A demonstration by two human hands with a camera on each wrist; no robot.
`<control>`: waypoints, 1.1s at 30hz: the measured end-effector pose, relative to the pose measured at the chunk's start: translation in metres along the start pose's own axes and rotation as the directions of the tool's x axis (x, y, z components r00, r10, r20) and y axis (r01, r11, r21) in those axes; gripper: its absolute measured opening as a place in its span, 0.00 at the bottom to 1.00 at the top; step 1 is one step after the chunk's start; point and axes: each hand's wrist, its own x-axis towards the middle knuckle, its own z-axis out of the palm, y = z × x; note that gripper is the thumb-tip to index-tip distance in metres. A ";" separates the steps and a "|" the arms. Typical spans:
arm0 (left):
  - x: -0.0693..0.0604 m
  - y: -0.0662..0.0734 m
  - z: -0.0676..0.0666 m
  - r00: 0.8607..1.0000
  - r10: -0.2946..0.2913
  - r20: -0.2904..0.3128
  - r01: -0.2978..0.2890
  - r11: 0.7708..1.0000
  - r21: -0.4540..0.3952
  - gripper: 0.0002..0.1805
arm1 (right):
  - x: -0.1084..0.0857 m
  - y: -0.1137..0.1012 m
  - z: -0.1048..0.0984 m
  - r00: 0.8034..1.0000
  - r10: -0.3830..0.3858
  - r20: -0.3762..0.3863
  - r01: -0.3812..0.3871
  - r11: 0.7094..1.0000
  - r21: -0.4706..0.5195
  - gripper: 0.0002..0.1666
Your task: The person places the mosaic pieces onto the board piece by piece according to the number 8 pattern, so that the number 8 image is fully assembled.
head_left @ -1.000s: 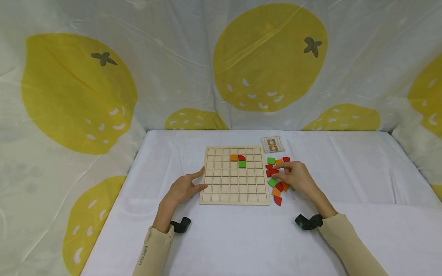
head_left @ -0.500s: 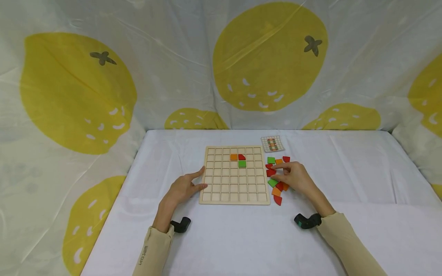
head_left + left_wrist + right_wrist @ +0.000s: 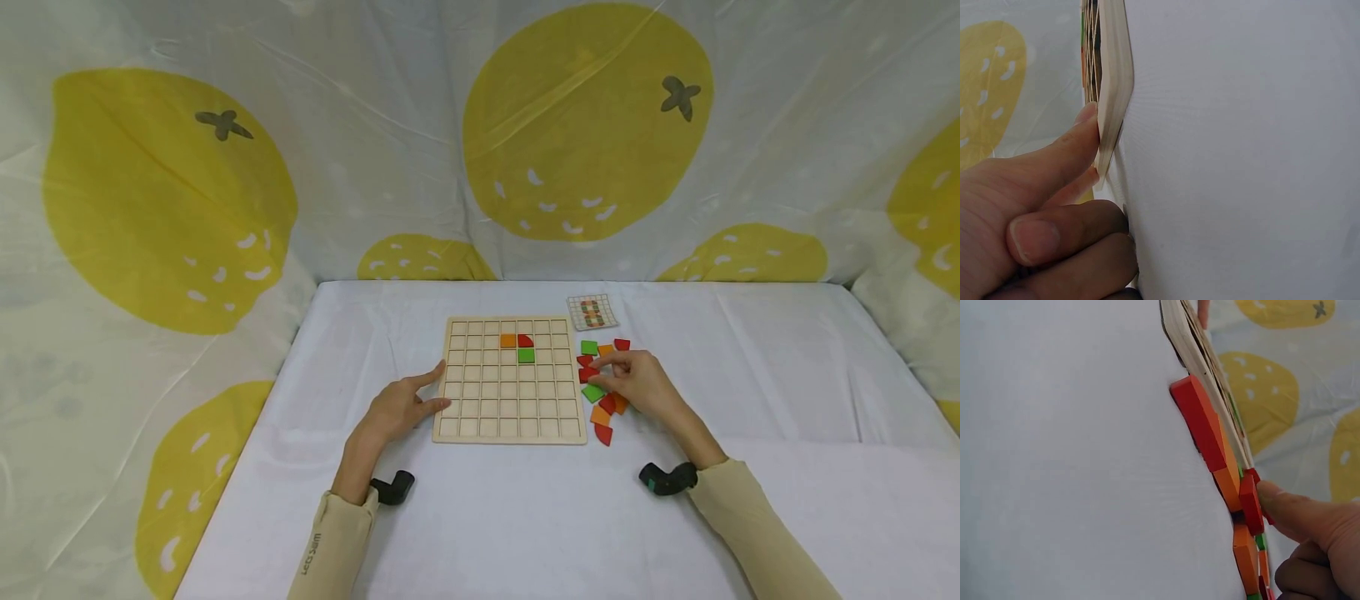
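A square wooden grid board (image 3: pixel 489 408) lies on the table, holding an orange square (image 3: pixel 508 341), a red quarter-round tile (image 3: pixel 525 341) and a green square (image 3: pixel 526 356). My left hand (image 3: pixel 396 408) rests its extended thumb and index finger against the board's left edge. In the left wrist view the other fingers are bent under the palm. Right of the board, my right hand (image 3: pixel 637 382) pinches a red tile (image 3: pixel 587 376) among the loose pieces. The right wrist view shows my thumb (image 3: pixel 1291 509) against red tiles, with the index finger hidden.
A small pattern card (image 3: pixel 592 312) with a printed grid lies behind the loose tiles. Green (image 3: pixel 589 347), orange (image 3: pixel 600 415) and red (image 3: pixel 603 434) tiles lie along the board's right side. A lemon-print cloth (image 3: pixel 375 150) hangs behind the white-covered table (image 3: pixel 525 517).
My right thumb and the red tile by it have shifted slightly left, and the red tiles there overlap differently. My left hand and the board keep their places.
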 end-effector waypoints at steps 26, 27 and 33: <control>0.001 0.001 -0.001 0.999 0.031 0.013 -0.031 0.999 -0.017 0.40 | 0.030 -0.044 0.050 0.975 -0.193 0.113 0.191 0.981 0.026 0.14; 0.001 0.001 -0.001 0.999 0.030 0.012 -0.030 0.999 -0.017 0.40 | 0.031 -0.044 0.051 0.975 -0.194 0.109 0.192 0.981 0.024 0.14; 0.000 0.000 -0.001 1.000 0.014 0.007 -0.014 1.000 -0.015 0.40 | 0.032 -0.044 0.053 0.976 -0.205 0.077 0.204 0.979 0.026 0.13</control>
